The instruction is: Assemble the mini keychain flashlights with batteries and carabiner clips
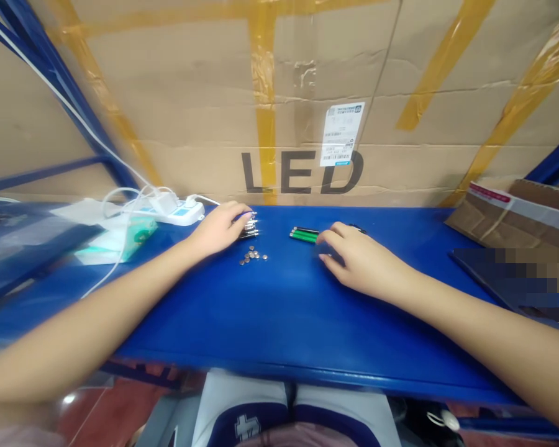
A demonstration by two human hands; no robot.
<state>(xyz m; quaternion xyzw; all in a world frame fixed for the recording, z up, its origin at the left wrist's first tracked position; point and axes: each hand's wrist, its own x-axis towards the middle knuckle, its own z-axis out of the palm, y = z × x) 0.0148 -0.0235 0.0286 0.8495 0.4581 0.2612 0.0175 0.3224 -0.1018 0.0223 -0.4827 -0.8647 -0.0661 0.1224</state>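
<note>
Green pens (304, 235) partly hidden by right hand (356, 254), silvery pieces (250, 227) by left hand (220, 230), both grips unclear.

Silver pieces (250, 228): partly covered by left hand (221, 228); full shape hidden. Green sticks (305, 236): right ends hidden behind right hand (356, 256). Small discs (252, 254): faces too small to make out. Label (342, 133): fine print unreadable. Brown bag (503, 214): cut off by right edge. Dark flat object (487, 276): partly pixelated. Cardboard (190, 105): top cut off.

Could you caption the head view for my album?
Left hand at silvery pens, right hand by green pens, small metal discs on a blue table.
</note>
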